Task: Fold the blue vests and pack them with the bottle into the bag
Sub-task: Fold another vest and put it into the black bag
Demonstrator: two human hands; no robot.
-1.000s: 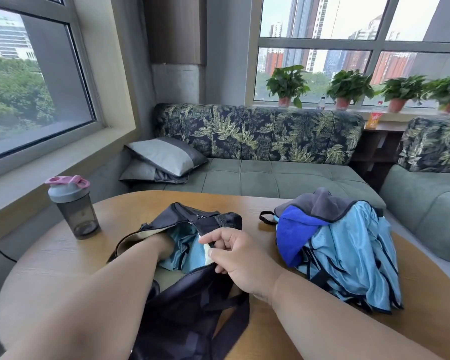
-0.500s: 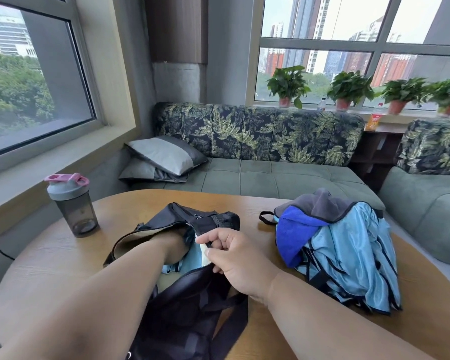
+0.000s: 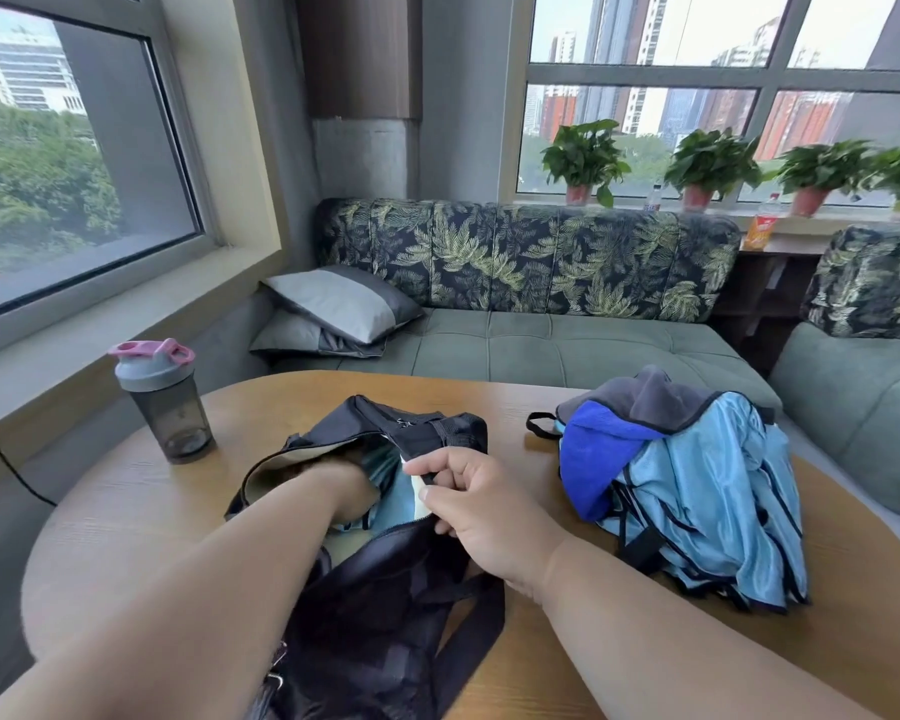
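Observation:
A black bag [image 3: 385, 610] lies open on the round wooden table [image 3: 126, 511] in front of me. My left hand [image 3: 346, 485] is pushed inside its mouth, fingers hidden, against a light blue vest [image 3: 393, 504] that sits in the bag. My right hand [image 3: 481, 504] pinches the near edge of the bag's opening and holds it apart. A heap of light blue vests [image 3: 707, 506] with black trim lies to the right. The smoky shaker bottle [image 3: 163, 402] with a grey and pink lid stands upright at the left.
A royal blue and grey cloth [image 3: 606, 439] lies on top of the vest heap. A green sofa [image 3: 531, 350] with leaf-print backs and grey pillows [image 3: 344, 309] runs behind the table. Potted plants [image 3: 585, 158] line the window sill. A black cable [image 3: 6, 459] hangs at the left.
My left hand has gone deeper into the bag, pressing the vest down so less of it shows. My right hand keeps its grip on the opening.

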